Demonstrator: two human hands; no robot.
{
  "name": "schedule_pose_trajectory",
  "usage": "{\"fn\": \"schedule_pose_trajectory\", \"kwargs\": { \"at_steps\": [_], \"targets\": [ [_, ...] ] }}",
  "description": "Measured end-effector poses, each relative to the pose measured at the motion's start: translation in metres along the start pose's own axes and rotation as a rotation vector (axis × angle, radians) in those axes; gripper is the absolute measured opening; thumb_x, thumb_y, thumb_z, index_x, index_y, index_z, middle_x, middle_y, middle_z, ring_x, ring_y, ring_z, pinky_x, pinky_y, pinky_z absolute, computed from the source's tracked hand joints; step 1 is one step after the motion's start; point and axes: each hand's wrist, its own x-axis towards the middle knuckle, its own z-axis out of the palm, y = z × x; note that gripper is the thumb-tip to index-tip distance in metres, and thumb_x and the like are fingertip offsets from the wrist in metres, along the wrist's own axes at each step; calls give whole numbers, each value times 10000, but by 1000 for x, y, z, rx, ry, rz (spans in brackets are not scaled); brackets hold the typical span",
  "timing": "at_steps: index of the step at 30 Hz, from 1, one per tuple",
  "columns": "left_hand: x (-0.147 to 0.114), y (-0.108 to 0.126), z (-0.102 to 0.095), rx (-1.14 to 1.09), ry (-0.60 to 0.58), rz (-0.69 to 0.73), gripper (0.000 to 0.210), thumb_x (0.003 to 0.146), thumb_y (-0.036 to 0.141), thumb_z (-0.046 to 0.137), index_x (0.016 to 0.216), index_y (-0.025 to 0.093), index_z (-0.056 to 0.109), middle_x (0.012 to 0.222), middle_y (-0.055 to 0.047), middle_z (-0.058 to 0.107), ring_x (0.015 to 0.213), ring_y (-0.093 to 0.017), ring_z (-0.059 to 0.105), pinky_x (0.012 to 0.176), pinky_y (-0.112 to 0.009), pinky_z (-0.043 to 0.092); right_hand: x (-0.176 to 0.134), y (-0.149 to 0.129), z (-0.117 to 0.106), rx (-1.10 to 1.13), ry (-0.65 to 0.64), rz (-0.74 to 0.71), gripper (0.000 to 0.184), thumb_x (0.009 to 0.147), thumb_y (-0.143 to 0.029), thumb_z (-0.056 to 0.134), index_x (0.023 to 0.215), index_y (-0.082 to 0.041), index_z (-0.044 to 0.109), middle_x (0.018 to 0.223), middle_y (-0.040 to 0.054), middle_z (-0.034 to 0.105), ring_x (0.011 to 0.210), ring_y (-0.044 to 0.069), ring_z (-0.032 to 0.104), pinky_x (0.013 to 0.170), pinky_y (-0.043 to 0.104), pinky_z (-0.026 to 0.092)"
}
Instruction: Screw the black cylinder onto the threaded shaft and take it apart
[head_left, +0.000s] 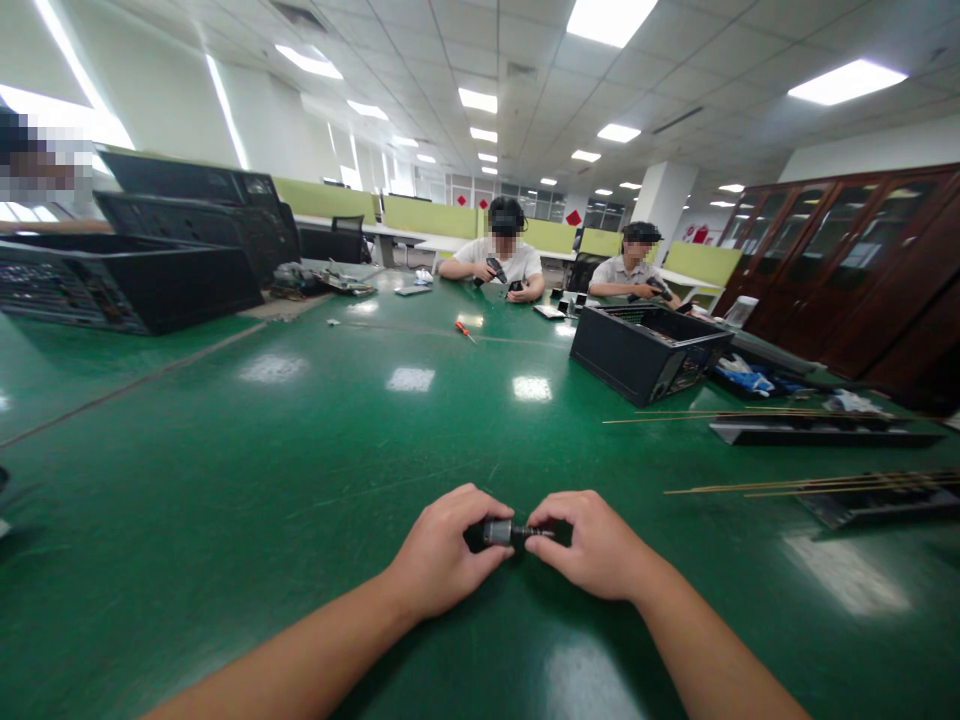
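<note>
Low over the green tabletop, my left hand pinches a small grey-and-black cylindrical part between thumb and fingers. A thin dark shaft sticks out of the cylinder to the right, perhaps threaded. My right hand is closed around the shaft's end with thumb and forefinger, and the pale tip shows between them. The two hands face each other, with the part lying roughly level across the gap. The exact kind of part cannot be made out.
An orange-handled screwdriver lies farther out on the green table. Black computer cases stand at right and left. Thin brass-coloured rods rest over dark metal channels at right. Two people across the table hold power drills; another person is at far left.
</note>
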Motion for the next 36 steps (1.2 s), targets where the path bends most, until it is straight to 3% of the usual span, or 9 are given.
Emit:
{"fn": "schedule_pose_trajectory", "kwargs": {
  "at_steps": [36],
  "targets": [
    [0,-5,0,-12,44,-6,276,736,141,747,990,226,684,931,-16,690,888,-179,632,811,-318,493,-1,0,-6,-10,10,32,74,830,-219,670,881,-195,717,824,18,710,772,166,639,752,270,464]
  ]
}}
